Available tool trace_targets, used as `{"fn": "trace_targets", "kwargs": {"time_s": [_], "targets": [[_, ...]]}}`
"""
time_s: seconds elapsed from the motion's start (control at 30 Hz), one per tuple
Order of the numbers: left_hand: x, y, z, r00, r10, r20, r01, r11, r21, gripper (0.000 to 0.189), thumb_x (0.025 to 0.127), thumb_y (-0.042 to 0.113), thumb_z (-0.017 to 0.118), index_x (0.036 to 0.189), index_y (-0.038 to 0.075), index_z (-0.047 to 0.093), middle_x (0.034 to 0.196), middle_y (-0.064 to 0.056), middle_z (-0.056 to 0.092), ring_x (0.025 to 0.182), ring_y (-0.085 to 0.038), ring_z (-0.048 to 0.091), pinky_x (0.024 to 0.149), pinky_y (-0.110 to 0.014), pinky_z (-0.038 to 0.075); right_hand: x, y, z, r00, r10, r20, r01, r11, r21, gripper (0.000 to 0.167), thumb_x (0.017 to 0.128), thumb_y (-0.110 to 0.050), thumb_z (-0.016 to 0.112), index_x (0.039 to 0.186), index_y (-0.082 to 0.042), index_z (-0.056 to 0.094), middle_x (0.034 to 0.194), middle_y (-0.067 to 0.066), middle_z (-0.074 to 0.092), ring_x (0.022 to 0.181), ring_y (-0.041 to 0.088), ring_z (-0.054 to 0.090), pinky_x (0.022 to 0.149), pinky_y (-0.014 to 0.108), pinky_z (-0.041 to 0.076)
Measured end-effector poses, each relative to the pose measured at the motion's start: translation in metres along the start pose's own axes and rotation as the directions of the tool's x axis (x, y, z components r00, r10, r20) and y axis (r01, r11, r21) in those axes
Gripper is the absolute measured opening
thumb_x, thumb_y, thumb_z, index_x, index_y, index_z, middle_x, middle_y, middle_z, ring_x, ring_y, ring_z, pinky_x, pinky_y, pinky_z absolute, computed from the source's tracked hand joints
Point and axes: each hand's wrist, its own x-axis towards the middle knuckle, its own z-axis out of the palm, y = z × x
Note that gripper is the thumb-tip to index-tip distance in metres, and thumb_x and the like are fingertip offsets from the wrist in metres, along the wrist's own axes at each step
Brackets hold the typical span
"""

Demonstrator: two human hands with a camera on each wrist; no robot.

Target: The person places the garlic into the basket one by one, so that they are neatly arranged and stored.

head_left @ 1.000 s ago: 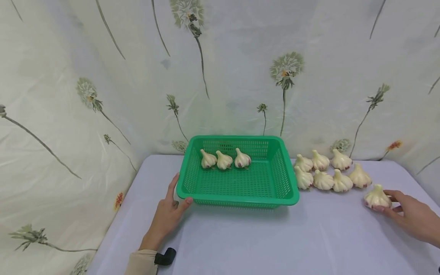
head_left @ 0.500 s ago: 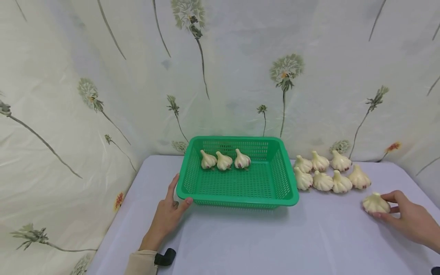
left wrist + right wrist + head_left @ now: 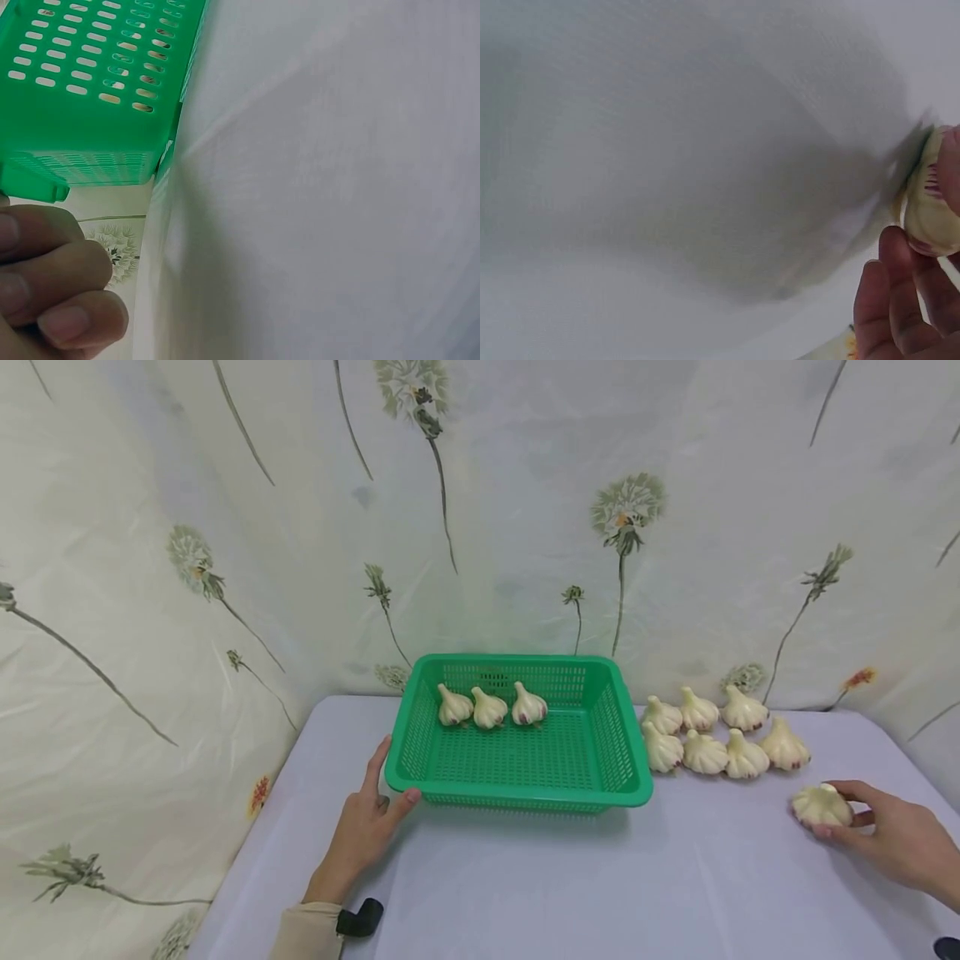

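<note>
Garlic bulb (image 3: 816, 807) near the right end of the worktop (image 3: 525, 893), pinched in the right hand (image 3: 896, 839), thumb on the near side, fingers on the far side. Impossible to tell whether raised or touching the cloth. Probably light and firm, with smooth skin, perhaps slightly slippery; likely sturdy enough for a gentle pinch, though hard squeezing might mark it. Best hold, judging by shape, across the widest part, below the neck.

Green slotted basket (image 3: 517, 797), presumably light and slightly flexible, with three bulbs (image 3: 490, 710) side by side toward the back left. Outside, just right of it, seven bulbs (image 3: 705, 754) in two rows. Left hand (image 3: 360, 835) at the near left corner, index finger and thumb spread along the rim, unclenched.
</note>
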Motion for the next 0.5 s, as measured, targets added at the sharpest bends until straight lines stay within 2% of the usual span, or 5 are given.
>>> {"fn": "trace_targets", "kwargs": {"time_s": [0.2,0.5], "targets": [[0.0005,-0.0011,0.0003,1.000,-0.007,0.007,0.007,1.000,0.003,0.089,0.100,0.047,0.070,0.170,0.042,0.015,0.049,0.015,0.030,0.046,-0.002,0.023,0.045,-0.024,0.023,0.0028,0.0056,0.0010,1.000,0.021,0.022,-0.021,1.000,0.002,0.080,0.080,-0.045,0.092,0.127,0.011,0.057,0.101,0.032,0.071,0.081,0.041,0.070,0.060,0.039,0.046],[0.0024,0.0004,-0.0018,1.000,0.002,0.004,-0.002,1.000,0.019,0.091,0.099,0.050,0.070,0.170,0.041,0.014,0.049,0.015,0.031,0.046,-0.003,0.024,0.044,-0.025,0.023,0.0003,-0.0017,-0.0029,1.000,0.011,0.021,-0.011,1.000,0.000,0.078,0.081,-0.041,0.093,0.126,0.012,0.057,0.102,0.033,0.070,0.083,0.043,0.070,0.062,0.043,0.048]]}}
